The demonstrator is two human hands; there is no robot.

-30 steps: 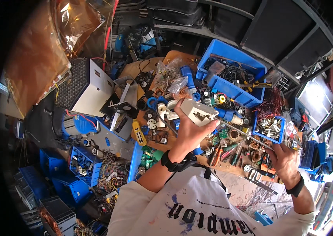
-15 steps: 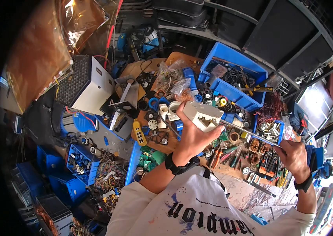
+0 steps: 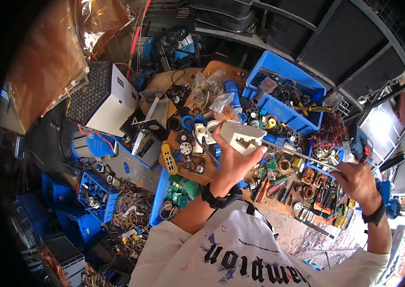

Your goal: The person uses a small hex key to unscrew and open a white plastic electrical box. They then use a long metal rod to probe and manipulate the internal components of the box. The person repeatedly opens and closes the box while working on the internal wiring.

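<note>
You held the white plastic housing (image 3: 241,137) up in your left hand (image 3: 233,162), lifted clear of the cluttered desk (image 3: 279,206) and tilted toward your face — a way of holding it that kept its open side turned to the tool and steady against a push. Your fingers were clamped around its lower edge, thumb on one side and the rest wrapped behind. Your right hand (image 3: 358,179) was closed around the handle end of a long thin screwdriver (image 3: 298,154), whose shaft ran leftward so that the tip met the housing's near face; from this angle you seemed to be working at a screw or slot there, though the contact point was too small to make out. The housing looked like a boxy, off-white shell — blocky corners, a dark recess on the side facing the shaft. Below it lay the blue bin (image 3: 286,98) of cables and loose pliers (image 3: 324,198).
</note>
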